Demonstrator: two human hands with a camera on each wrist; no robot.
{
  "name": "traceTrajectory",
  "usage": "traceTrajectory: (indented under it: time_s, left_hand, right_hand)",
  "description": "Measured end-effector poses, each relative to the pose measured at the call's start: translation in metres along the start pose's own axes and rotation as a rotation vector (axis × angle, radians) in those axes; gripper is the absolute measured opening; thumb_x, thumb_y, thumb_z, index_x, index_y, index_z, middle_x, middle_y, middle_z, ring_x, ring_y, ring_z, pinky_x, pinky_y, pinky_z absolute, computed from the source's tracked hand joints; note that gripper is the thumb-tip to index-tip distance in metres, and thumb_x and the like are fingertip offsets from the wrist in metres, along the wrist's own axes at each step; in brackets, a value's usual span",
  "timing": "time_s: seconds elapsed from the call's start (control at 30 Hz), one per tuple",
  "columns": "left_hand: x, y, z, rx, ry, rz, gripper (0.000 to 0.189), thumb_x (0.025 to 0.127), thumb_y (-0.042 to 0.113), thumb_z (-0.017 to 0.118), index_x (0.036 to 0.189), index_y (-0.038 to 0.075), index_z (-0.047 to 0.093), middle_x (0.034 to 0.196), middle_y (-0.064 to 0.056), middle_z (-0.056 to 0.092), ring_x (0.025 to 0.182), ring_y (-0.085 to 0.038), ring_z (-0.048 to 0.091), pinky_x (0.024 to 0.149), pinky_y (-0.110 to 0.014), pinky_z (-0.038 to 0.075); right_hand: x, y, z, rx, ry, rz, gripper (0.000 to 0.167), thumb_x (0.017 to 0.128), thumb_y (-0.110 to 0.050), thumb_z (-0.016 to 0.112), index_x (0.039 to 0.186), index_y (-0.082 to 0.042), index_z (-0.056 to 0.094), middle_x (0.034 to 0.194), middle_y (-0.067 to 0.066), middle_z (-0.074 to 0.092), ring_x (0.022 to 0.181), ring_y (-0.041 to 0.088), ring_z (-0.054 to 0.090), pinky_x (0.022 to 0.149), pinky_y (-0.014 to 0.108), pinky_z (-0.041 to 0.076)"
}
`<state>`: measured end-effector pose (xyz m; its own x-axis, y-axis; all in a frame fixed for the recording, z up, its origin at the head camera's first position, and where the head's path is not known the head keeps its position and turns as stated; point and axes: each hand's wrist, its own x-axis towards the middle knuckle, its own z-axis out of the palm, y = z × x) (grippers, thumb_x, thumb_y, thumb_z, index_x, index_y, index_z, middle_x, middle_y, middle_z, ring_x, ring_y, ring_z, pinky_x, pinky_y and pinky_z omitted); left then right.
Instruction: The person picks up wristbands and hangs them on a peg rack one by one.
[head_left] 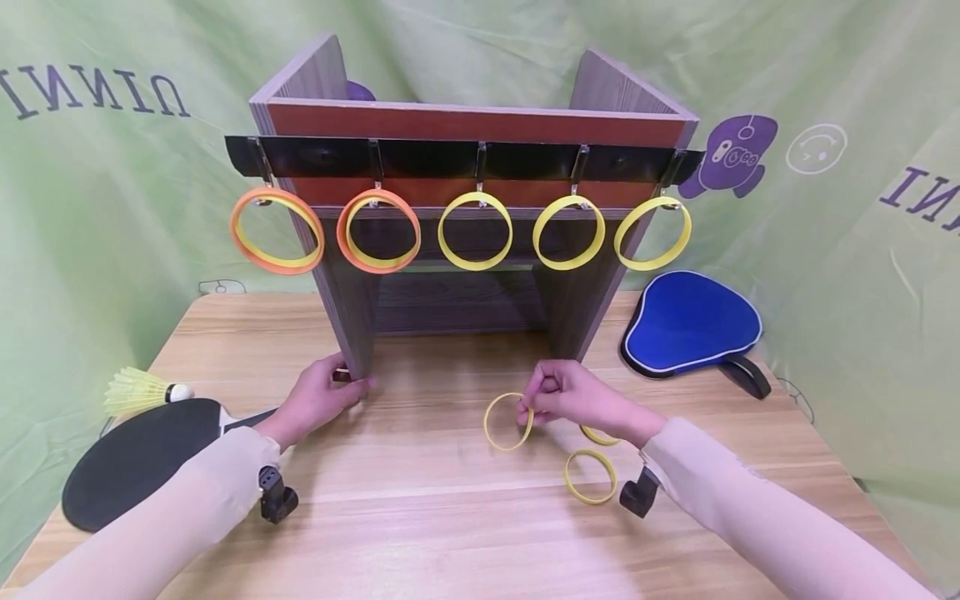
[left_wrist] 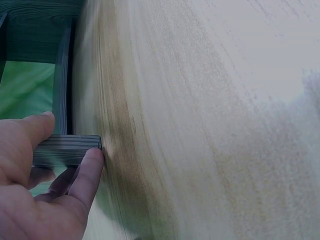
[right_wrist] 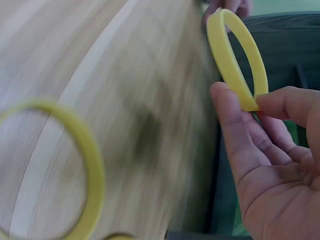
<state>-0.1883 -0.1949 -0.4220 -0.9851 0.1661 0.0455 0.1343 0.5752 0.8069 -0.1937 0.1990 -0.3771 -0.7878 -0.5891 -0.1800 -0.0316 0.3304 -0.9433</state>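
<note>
My right hand [head_left: 573,396] pinches a thin yellow ring [head_left: 487,425] between thumb and fingers, above the table; the right wrist view shows this ring [right_wrist: 227,55] tilted upright. Below that hand a second yellow ring [head_left: 590,477] lies on the table, and another yellow ring [head_left: 600,436] is partly hidden by the wrist. With thumb and fingers on both faces, my left hand [head_left: 318,398] holds the lower front edge of the grey wooden stand's left side panel [left_wrist: 67,150]. Yellow rings [head_left: 475,265] and orange-and-yellow rings [head_left: 378,265] hang from hooks on the stand's black strip [head_left: 427,158].
On the left lie a black paddle [head_left: 142,458] and a yellow shuttlecock [head_left: 142,392], near my left forearm. A blue paddle case [head_left: 693,321] sits right of the stand. Green printed cloth [head_left: 847,275] surrounds the wooden table [head_left: 420,517].
</note>
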Motion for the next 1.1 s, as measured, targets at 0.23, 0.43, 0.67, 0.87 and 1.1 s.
traceTrajectory:
  time_s: [0.23, 0.43, 0.67, 0.87, 1.1]
  left_hand:
    - [-0.001, -0.001, 0.000, 0.000, 0.007, -0.004, 0.045, 0.099, 0.015, 0.070, 0.136, -0.008, 0.059, 0.128, -0.030, 0.067, 0.116, -0.042, 0.067, 0.087, -0.034, 0.054]
    - [0.000, -0.002, 0.002, -0.001, 0.001, -0.002, 0.046, 0.099, 0.015, 0.070, 0.138, -0.008, 0.058, 0.131, -0.031, 0.066, 0.116, -0.042, 0.067, 0.088, -0.035, 0.055]
    - [0.000, 0.000, 0.002, -0.010, -0.006, 0.000, 0.044, 0.099, 0.014, 0.071, 0.136, -0.007, 0.059, 0.128, -0.030, 0.067, 0.115, -0.041, 0.067, 0.084, -0.032, 0.055]
    - [0.000, 0.001, 0.000, 0.017, -0.008, 0.004, 0.045, 0.099, 0.015, 0.070, 0.137, -0.006, 0.059, 0.127, -0.029, 0.068, 0.114, -0.040, 0.067, 0.087, -0.035, 0.055]
    - [0.000, 0.001, -0.001, 0.012, -0.011, 0.007, 0.044, 0.099, 0.016, 0.071, 0.135, -0.006, 0.060, 0.125, -0.028, 0.069, 0.114, -0.040, 0.068, 0.086, -0.034, 0.055]
  right_hand:
    - [-0.007, -0.029, 0.016, 0.133, 0.101, -0.039, 0.013, 0.100, 0.001, 0.064, 0.106, 0.009, 0.056, 0.111, 0.033, 0.075, 0.095, 0.020, 0.079, 0.092, 0.044, 0.062]
    - [-0.020, -0.062, 0.031, 0.192, 0.215, -0.192, 0.014, 0.100, 0.001, 0.066, 0.106, 0.008, 0.056, 0.108, 0.022, 0.079, 0.094, 0.017, 0.080, 0.088, 0.038, 0.063]
    - [-0.029, -0.101, 0.040, 0.292, 0.364, -0.354, 0.010, 0.099, 0.002, 0.066, 0.101, -0.007, 0.064, 0.099, -0.001, 0.082, 0.093, 0.017, 0.081, 0.085, 0.032, 0.064]
    - [-0.030, -0.124, 0.036, 0.339, 0.500, -0.498, 0.016, 0.098, 0.008, 0.065, 0.102, -0.008, 0.065, 0.105, 0.004, 0.081, 0.096, 0.021, 0.081, 0.088, 0.037, 0.062]
    - [-0.029, -0.144, 0.030, 0.360, 0.582, -0.614, 0.014, 0.099, 0.005, 0.065, 0.107, -0.006, 0.066, 0.109, 0.011, 0.080, 0.096, 0.021, 0.080, 0.091, 0.036, 0.062]
